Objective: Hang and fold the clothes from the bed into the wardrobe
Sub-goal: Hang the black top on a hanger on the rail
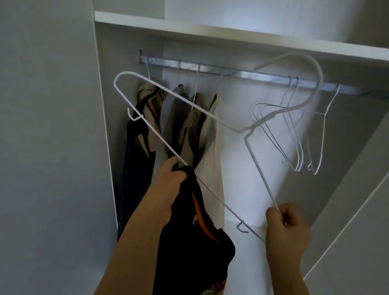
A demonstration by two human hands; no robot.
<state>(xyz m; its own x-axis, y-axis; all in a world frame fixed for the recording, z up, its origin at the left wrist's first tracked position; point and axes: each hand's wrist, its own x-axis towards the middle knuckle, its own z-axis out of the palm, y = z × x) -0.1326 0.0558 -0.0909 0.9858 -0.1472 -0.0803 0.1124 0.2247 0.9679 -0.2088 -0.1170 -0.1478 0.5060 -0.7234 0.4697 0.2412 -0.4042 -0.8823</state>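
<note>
Head view: left hand point(166, 187) fingers clamp the black shirt point(193, 253), hanging below them; right hand point(285, 228) fingers pinch the white hanger point(246, 129), which rises above them toward the rail point(219, 70).

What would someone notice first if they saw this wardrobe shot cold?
A big white wire hanger tilted across the middle, pinched at its lower end by the right hand. The left hand grips a black garment with an orange neckline below it. Behind, the rail carries hung clothes on the left and empty hangers on the right.
</note>
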